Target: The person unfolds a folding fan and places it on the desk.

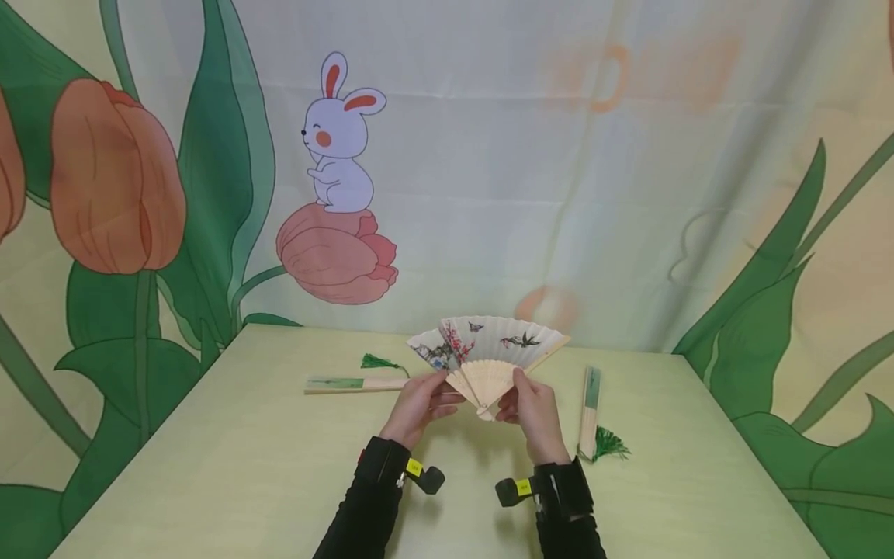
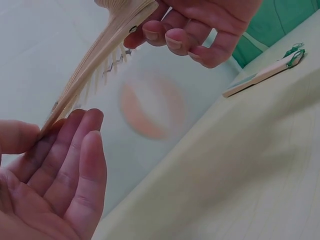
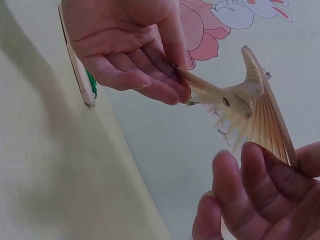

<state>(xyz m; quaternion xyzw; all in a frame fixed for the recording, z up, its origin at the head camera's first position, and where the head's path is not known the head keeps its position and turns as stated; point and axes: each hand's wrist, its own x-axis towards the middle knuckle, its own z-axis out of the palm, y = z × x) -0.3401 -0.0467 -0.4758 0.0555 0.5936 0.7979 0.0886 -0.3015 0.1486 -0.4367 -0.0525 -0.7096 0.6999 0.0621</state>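
A folding hand fan (image 1: 489, 376), spread wide, is held up over the table between both hands. Its pale leaf carries painted blossoms, birds and a butterfly above cut wooden ribs. My left hand (image 1: 415, 404) pinches the left guard stick between thumb and fingers. On the opposite side, my right hand (image 1: 538, 407) pinches the right guard stick the same way. The rivet end points down toward me, between the hands. In the left wrist view the fan (image 2: 82, 75) appears nearly edge-on; the right wrist view shows its fanned ribs (image 3: 270, 127) and the rivet.
A folded fan (image 1: 349, 383) with a green tassel (image 1: 379, 362) lies crosswise at the left, partly behind the left hand. Another folded fan (image 1: 590, 400) lies lengthwise at the right beside the right hand. A printed cloth (image 1: 475, 178) hangs behind the table (image 1: 209, 466).
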